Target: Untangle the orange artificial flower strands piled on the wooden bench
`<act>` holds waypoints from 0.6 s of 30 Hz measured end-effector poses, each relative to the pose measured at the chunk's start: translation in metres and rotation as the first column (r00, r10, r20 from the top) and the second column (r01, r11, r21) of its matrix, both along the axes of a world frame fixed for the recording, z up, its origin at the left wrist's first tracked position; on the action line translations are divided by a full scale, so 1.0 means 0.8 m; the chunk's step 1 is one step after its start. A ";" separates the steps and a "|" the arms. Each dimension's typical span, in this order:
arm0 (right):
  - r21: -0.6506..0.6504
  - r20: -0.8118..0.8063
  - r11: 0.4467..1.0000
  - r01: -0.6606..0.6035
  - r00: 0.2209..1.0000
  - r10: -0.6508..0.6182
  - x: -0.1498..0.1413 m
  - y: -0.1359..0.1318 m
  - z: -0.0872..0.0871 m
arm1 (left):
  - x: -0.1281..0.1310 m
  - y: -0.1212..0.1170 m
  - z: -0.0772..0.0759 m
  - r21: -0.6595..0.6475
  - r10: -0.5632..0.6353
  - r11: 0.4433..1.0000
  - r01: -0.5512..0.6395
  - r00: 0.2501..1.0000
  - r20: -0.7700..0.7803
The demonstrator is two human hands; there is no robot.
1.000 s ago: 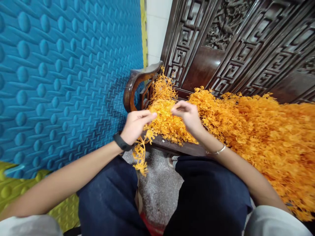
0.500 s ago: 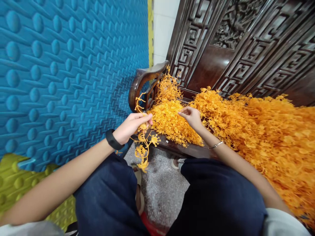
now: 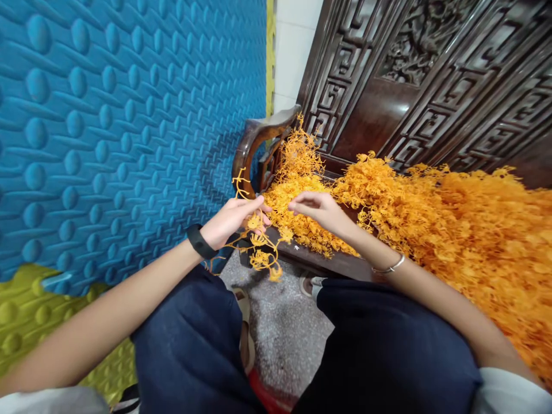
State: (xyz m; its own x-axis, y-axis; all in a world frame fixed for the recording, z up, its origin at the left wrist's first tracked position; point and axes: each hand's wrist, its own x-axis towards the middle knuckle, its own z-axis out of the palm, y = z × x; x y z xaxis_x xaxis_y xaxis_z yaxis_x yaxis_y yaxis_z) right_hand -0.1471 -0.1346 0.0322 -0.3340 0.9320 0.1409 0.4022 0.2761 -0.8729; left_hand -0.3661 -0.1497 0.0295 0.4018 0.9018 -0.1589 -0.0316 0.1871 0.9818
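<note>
A big heap of orange plastic sprigs [image 3: 452, 224] covers the seat of a dark carved wooden bench [image 3: 345, 115]. My left hand [image 3: 230, 221], with a black band on its wrist, is closed on one branching orange sprig [image 3: 259, 253] that dangles below it over the floor. My right hand [image 3: 319, 210], a thin bangle on its wrist, hovers just right of the left hand over the heap's near edge. Its fingers are curled and pinched together; what they hold is too small to make out.
A blue embossed foam mat [image 3: 107, 126] stands on the left, with a yellow-green mat [image 3: 38, 316] below it. My knees in dark trousers frame a strip of speckled grey floor [image 3: 284, 328]. The bench's curved armrest [image 3: 259, 138] rises by the blue mat.
My right hand has drawn left toward my left hand. The dangling sprig has swung up and right, hanging shorter beneath the left hand. The view has shifted slightly.
</note>
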 end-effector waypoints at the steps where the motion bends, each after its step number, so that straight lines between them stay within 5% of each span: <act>1: -0.001 0.033 0.999 -0.053 0.998 0.053 -0.007 -0.012 0.006 | 0.003 0.000 0.000 0.003 0.004 1.000 -0.004 1.000 0.011; 5: -0.061 0.074 0.986 -0.154 0.985 0.158 -0.016 -0.039 0.014 | 0.013 0.003 0.002 0.022 0.026 0.999 -0.027 0.999 0.027; 12: -0.183 -0.230 0.982 -0.045 0.973 0.002 -0.004 -0.042 0.007 | 0.029 0.002 0.009 0.068 -0.086 0.994 0.087 0.996 -0.023; 18: -0.183 -0.318 0.983 -0.018 0.947 -0.041 -0.001 -0.041 0.013 | 0.044 -0.005 0.009 0.126 -0.228 0.962 0.243 0.966 -0.117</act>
State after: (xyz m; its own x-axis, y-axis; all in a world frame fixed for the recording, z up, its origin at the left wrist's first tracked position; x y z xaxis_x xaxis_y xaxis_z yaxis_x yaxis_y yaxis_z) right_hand -0.1477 -0.1671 0.0430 -0.2886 0.9552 0.0662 0.0969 0.0979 -0.9905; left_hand -0.3307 -0.1537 0.0366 0.5938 0.7996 -0.0898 0.0974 0.0394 0.9945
